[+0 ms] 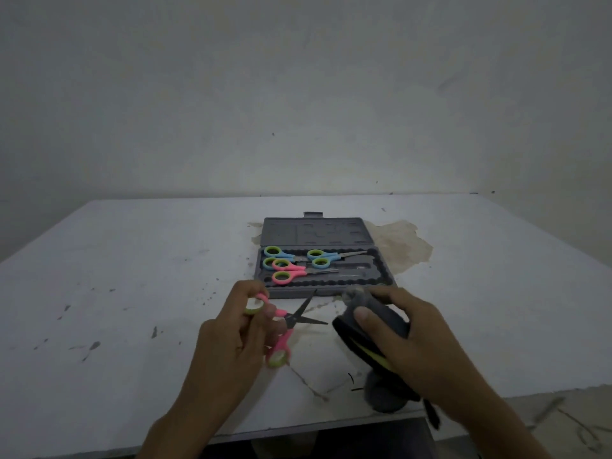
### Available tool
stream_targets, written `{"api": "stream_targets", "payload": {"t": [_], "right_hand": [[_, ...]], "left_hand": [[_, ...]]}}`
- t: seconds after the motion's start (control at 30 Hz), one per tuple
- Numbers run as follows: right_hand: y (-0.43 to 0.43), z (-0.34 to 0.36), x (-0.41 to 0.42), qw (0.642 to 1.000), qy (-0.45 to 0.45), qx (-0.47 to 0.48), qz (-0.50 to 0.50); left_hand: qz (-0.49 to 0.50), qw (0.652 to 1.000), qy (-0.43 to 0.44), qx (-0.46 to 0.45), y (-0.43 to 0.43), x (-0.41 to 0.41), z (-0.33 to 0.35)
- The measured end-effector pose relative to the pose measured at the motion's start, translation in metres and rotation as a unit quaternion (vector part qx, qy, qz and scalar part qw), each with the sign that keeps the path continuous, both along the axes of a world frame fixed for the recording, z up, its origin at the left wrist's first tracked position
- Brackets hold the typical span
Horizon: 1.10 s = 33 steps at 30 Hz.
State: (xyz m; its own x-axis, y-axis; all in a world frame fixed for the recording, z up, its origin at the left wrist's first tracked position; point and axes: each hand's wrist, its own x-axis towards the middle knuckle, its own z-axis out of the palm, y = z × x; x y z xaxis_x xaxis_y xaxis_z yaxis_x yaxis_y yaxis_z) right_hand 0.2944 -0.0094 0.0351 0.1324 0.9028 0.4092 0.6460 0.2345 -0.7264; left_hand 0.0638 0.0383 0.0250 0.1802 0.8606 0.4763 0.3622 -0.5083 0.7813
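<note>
both forearms reach forward, left grip [238, 326] curled and pinching, right grip [407, 339] clasped, thumb on top.

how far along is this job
Seemingly done: a blue pair, another blue pair and a pink pair lie in the open grey case. In hand: the left hand holds pink scissors, blades apart; the right hand holds a dark cloth-like thing. Left: those scissors, not yet cased.

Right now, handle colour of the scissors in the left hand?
Pink with yellow-green ring linings. The scissors in the left hand show best in the head view.
</note>
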Motion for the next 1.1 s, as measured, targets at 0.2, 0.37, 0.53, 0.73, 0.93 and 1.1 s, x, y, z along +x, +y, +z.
{"api": "stream_targets", "payload": {"t": [0.2, 0.37, 0.53, 0.73, 0.93, 1.1], "right_hand": [[0.016, -0.006, -0.036, 0.999, 0.035, 0.003, -0.009], [0.026, -0.011, -0.044, 0.994, -0.08, -0.035, 0.071], [0.03, -0.011, -0.047, 0.976, -0.177, -0.026, 0.128], [0.033, -0.01, -0.048, 0.973, -0.185, -0.005, 0.14], [0.03, -0.007, -0.037, 0.969, -0.2, -0.004, 0.147], [0.026, -0.011, -0.021, 0.972, -0.185, 0.004, 0.146]], "left_hand": [[-0.016, 0.999, -0.017, -0.025, -0.001, 0.005, 0.0], [-0.014, 0.999, -0.02, -0.023, 0.0, 0.004, 0.0], [-0.019, 1.0, -0.002, -0.009, 0.002, 0.0, -0.001], [-0.038, 0.998, -0.003, -0.043, 0.001, -0.01, -0.003], [-0.062, 0.997, 0.03, -0.029, 0.0, -0.005, -0.002], [-0.075, 0.995, 0.058, -0.029, 0.0, 0.004, -0.001]]}}
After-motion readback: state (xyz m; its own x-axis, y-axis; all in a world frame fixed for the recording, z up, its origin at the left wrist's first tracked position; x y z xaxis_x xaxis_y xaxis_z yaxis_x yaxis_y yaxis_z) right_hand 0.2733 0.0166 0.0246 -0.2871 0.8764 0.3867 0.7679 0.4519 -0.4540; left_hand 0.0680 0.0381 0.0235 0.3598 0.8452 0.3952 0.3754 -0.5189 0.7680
